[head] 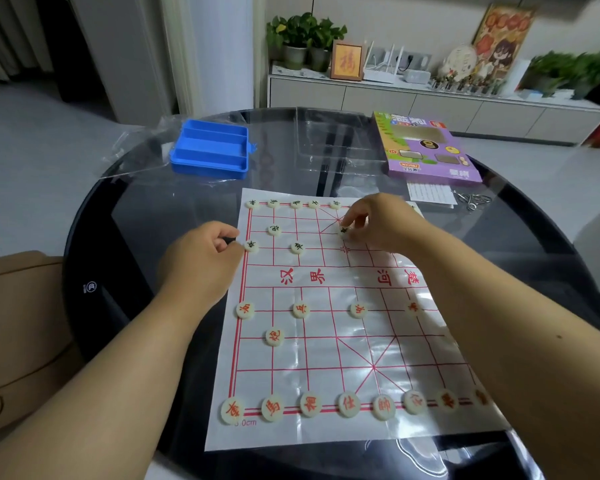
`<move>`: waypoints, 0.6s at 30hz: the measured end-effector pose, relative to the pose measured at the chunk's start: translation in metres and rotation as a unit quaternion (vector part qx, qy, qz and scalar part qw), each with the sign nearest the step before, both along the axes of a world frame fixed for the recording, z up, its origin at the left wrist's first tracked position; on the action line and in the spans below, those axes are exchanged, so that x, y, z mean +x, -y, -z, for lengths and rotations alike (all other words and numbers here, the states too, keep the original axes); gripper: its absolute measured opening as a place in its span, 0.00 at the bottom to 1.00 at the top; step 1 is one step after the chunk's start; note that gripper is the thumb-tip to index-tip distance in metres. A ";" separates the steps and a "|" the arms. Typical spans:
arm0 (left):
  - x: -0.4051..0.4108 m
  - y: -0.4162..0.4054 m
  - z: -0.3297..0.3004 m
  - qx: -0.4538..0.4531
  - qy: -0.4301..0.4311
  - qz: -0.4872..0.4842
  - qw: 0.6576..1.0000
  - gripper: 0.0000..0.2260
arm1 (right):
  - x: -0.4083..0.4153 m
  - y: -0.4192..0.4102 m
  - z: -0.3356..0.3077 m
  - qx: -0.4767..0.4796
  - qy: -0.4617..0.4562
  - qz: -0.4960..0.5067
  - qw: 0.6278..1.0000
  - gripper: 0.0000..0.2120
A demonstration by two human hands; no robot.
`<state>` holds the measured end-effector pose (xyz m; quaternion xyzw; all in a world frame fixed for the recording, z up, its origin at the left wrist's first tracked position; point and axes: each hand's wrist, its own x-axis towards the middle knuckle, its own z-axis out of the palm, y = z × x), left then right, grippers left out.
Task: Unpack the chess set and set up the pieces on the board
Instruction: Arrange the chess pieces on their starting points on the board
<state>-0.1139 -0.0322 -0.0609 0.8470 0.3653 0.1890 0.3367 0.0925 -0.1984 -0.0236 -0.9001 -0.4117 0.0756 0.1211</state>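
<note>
A round dark glass table (pixel 146 216) carried everything. On it lay the paper board (pixel 326 358), white with a red grid, its near row lined with cream discs bearing red characters (pixel 347 404) and its far row with discs bearing black characters (pixel 296 204). Behind the board sat a purple game box (pixel 426 150) at the far right, a blue plastic tray (pixel 210 150) at the far left on a clear plastic bag (pixel 136 147), and a clear plastic insert (pixel 333 140) between them.

The left hand (pixel 201 258) rested at the board's left edge, fingers curled inward, its fingertips touching a black-character piece (pixel 252 245) on the edge line; something dark showed inside the curl, though what it was could not be told. The right hand (pixel 378 220) hung over the far right part of the board, thumb and forefinger narrowed to a pinch on another black-character disc (pixel 344 232), which sat at or just above the paper.
</note>
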 end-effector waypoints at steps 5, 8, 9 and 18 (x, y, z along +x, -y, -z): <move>0.000 0.001 0.000 -0.003 -0.003 -0.003 1.000 0.06 | -0.004 0.013 -0.002 -0.002 -0.016 -0.032 0.999 0.10; -0.001 0.002 -0.001 -0.005 -0.004 -0.003 1.000 0.06 | -0.008 0.017 0.000 0.000 -0.018 -0.043 0.999 0.10; -0.001 0.002 -0.002 -0.006 -0.003 -0.002 1.000 0.06 | -0.009 0.017 0.001 0.000 -0.016 -0.048 0.999 0.10; -0.001 0.003 -0.003 -0.004 0.001 -0.004 1.000 0.05 | 0.002 0.023 -0.007 0.033 -0.005 -0.040 0.999 0.16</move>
